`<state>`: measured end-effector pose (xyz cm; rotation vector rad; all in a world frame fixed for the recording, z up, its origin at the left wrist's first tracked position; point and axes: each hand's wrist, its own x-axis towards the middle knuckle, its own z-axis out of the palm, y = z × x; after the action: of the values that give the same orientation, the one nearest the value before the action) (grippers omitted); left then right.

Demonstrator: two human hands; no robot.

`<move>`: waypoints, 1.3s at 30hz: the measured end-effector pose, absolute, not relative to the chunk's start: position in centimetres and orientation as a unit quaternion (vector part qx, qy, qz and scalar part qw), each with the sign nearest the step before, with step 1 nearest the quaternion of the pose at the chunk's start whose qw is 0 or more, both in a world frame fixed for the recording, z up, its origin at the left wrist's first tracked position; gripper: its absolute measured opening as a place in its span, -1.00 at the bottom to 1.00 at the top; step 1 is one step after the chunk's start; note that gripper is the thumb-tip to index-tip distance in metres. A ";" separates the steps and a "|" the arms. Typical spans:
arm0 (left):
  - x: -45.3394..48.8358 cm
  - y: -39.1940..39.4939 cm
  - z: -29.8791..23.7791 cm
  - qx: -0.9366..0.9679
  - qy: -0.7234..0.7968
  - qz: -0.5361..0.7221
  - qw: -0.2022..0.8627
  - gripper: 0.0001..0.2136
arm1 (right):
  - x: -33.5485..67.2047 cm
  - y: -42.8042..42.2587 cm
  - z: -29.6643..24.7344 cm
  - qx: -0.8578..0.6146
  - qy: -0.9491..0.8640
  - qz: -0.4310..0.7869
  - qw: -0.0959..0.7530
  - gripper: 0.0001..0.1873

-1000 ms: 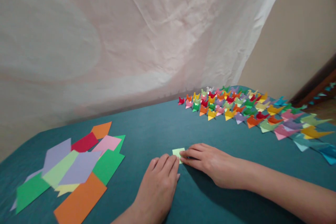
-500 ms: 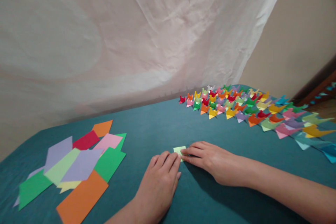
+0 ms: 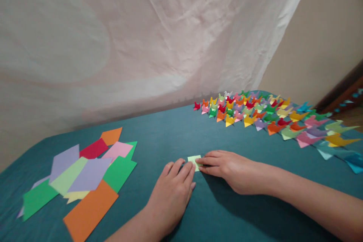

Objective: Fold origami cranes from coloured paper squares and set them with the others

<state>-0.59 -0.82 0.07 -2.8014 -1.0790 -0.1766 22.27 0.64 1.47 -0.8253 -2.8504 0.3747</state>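
Observation:
A small pale green folded piece of paper (image 3: 193, 158) lies flat on the dark teal tabletop. My left hand (image 3: 174, 189) rests palm down at its lower left, fingers stretched out and fingertips touching the near edge. From the right, my right hand (image 3: 227, 168) reaches in with extended fingers, and its fingertips press on the right side of the same paper. Part of the paper is hidden beneath both sets of fingertips. Neither hand lifts it off the table.
Overlapping coloured paper sheets spread across the left, among them an orange sheet (image 3: 91, 210) and a green sheet (image 3: 120, 172). Several rows of small folded paper birds (image 3: 249, 120) stand at the back right. A pale wrinkled cloth (image 3: 159, 45) hangs behind the table.
My right fingers have shifted slightly over the paper's right side. My left hand stays nearly in place. The whole view has moved a little.

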 end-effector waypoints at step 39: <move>-0.7 -0.7 0.4 -0.935 -0.347 -0.064 0.036 -0.70 | 22.8 1.7 0.6 -0.283 -0.934 0.181 0.124 -0.41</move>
<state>-0.71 -0.73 0.39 -2.8715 -1.0663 -0.1968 22.76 1.75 0.63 -0.8242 -2.7229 0.5275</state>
